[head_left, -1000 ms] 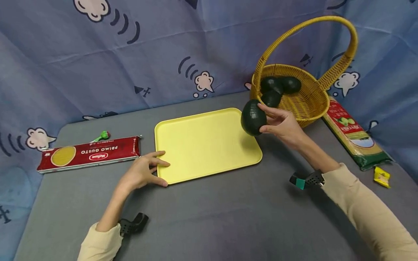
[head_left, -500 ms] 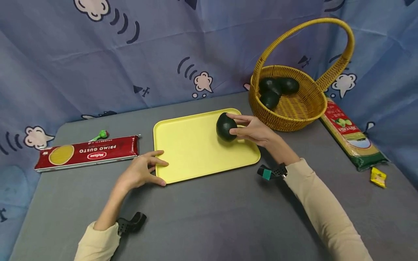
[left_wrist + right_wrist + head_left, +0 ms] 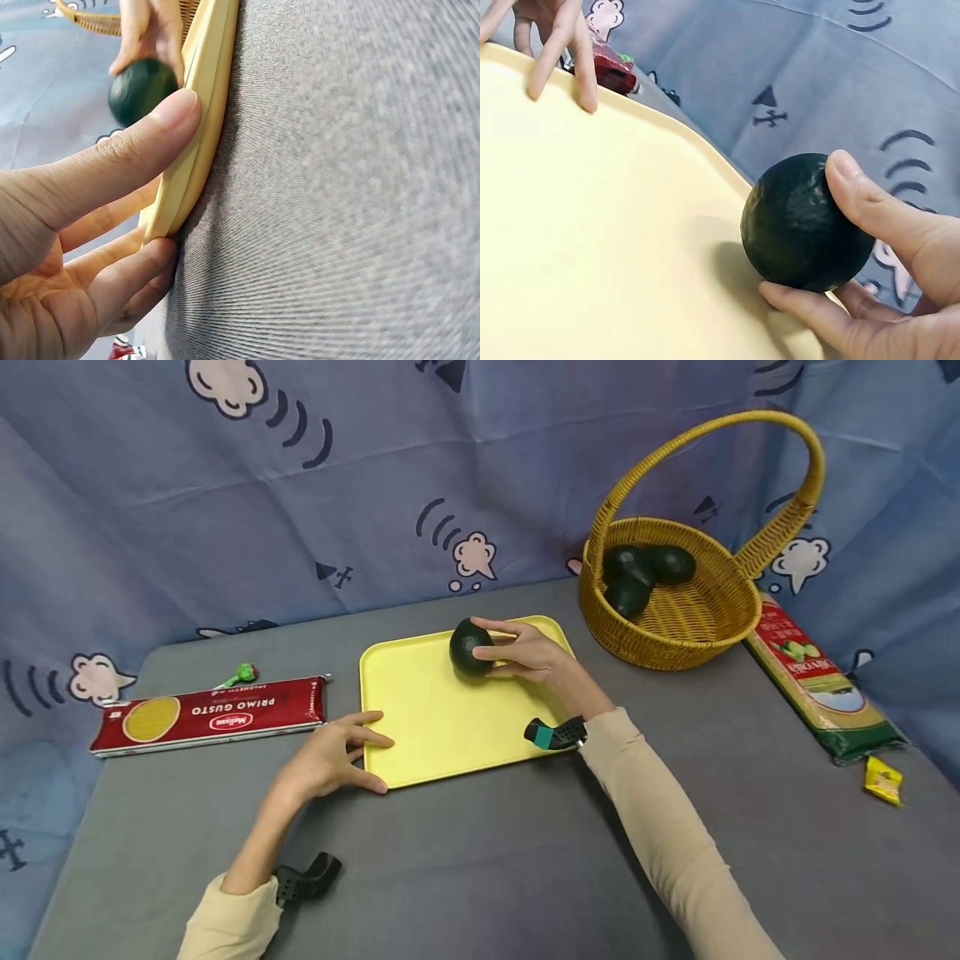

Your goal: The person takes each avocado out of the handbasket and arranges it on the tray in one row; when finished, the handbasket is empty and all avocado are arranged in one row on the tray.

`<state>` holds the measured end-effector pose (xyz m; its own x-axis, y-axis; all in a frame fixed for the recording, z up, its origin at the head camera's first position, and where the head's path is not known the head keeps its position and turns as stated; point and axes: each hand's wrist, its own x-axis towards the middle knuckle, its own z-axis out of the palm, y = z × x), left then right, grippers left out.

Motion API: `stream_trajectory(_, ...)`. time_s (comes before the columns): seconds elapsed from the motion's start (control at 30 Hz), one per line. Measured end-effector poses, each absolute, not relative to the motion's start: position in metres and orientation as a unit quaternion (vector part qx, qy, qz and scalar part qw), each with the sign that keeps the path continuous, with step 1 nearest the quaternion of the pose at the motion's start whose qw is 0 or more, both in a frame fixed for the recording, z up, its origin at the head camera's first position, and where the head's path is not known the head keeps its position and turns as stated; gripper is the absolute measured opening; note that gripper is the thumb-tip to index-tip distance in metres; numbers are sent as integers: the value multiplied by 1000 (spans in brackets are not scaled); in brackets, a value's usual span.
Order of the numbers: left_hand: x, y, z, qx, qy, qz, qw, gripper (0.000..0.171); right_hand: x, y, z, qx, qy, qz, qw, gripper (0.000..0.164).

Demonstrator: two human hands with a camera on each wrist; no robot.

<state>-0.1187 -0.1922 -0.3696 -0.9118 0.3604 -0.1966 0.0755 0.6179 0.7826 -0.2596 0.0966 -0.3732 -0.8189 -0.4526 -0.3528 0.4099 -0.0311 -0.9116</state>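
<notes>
Right hand (image 3: 522, 652) has swung left within the last second: the dark green, egg-shaped avocado (image 3: 463, 647) was off the right end of the smooth yellow rectangular tray (image 3: 435, 727), near the basket, and is now over its far half. So the transfer reads as mid-carry. Grip: thumb one side, fingers the other, pinching the fruit. Shadow on the tray suggests it hangs just above; contact can't be confirmed. Left hand (image 3: 330, 758) unchanged: fingers spread across the tray's near-left corner, thumb against the near edge, probably steadying it. Three more dark green avocados (image 3: 628, 597) sit in the yellow-brown woven wicker basket (image 3: 660, 652), round-mouthed, tall arched handle. Materials: avocado skin glossy, faintly bumpy, looks firm; its curve could roll if released loosely. Tray looks like rigid plastic, rounded corners, low raised rim. Grey table (image 3: 450, 877) has a ribbed, fabric-like surface, likely decent friction.
</notes>
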Motion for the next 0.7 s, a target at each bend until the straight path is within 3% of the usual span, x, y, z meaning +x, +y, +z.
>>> stream_trajectory(0.27, -119, -190, -374, 121, 884, 418, 168, 51, -266, 43, -382, -19, 635, -720, 280, 60)
stream_trajectory(0.53, -119, -192, -374, 118, 890, 409, 165, 50, -264, -2, -381, -84, 652, -698, 283, 58)
stream_trajectory(0.7, -121, -193, -372, 124, 893, 402, 160, 50, -265, -19, -382, -122, 684, -675, 248, 57)
